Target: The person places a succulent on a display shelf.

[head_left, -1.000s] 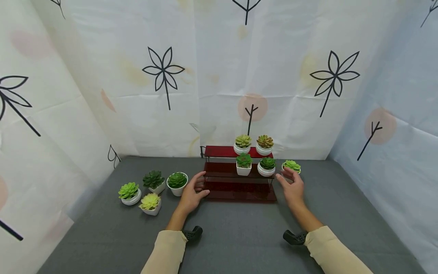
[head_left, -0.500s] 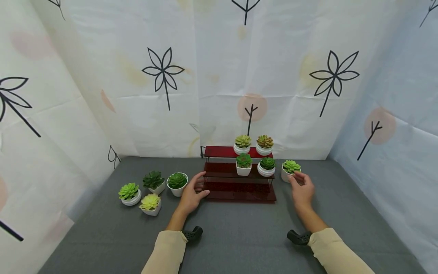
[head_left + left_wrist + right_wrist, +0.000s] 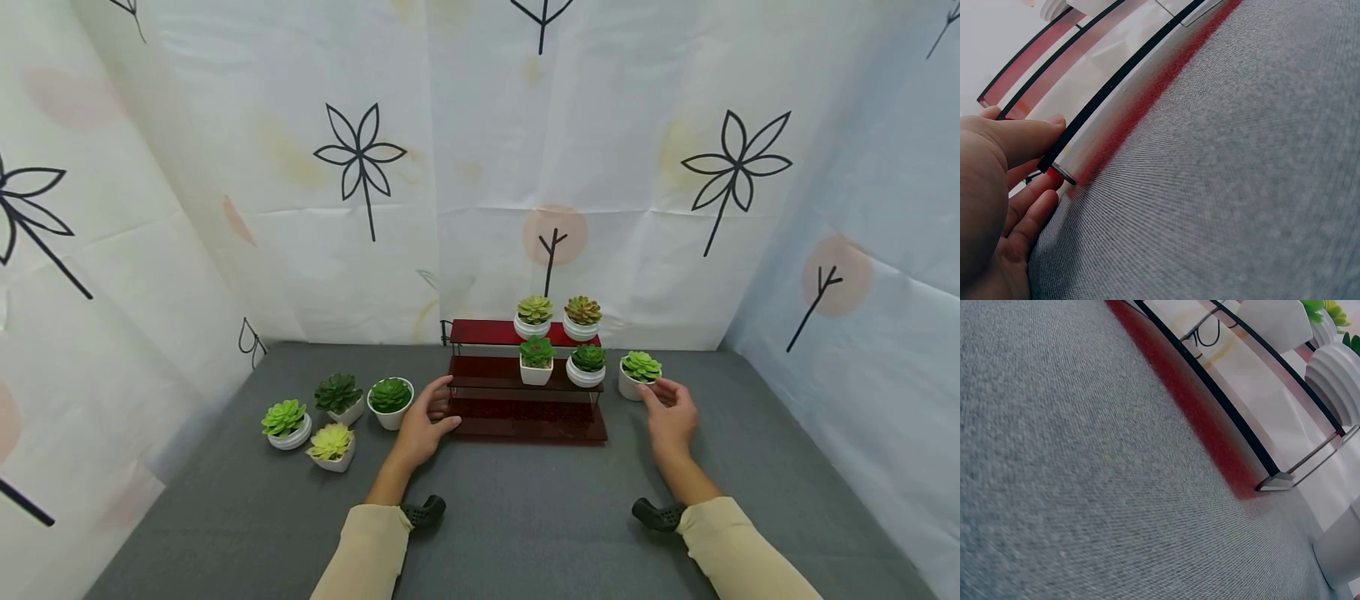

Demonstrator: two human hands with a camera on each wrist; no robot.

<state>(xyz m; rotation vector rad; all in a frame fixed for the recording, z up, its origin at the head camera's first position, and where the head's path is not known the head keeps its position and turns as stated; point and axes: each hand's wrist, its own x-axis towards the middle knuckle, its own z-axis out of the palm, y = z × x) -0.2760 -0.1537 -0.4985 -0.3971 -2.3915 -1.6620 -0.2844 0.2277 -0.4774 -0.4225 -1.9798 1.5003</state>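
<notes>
A dark red three-tier shelf stands on the grey table, with two potted succulents on the top tier and two on the middle one. My left hand holds its left end; in the left wrist view the thumb lies against the front edge and the fingers wrap the end. Right of the shelf stands a bright green succulent in a white pot. My right hand reaches to this pot's right front side, relaxed fingers at or against it; contact is unclear. Only a fingertip shows in the right wrist view.
Left of the shelf, several potted succulents stand on the table: a green one close to my left hand, a dark green one, a yellow-green one and a bright green one. A patterned cloth wall rises behind.
My right hand has moved right, from the shelf's right end to the right front side of the bright green succulent's pot. My left hand and the shelf have barely moved.
</notes>
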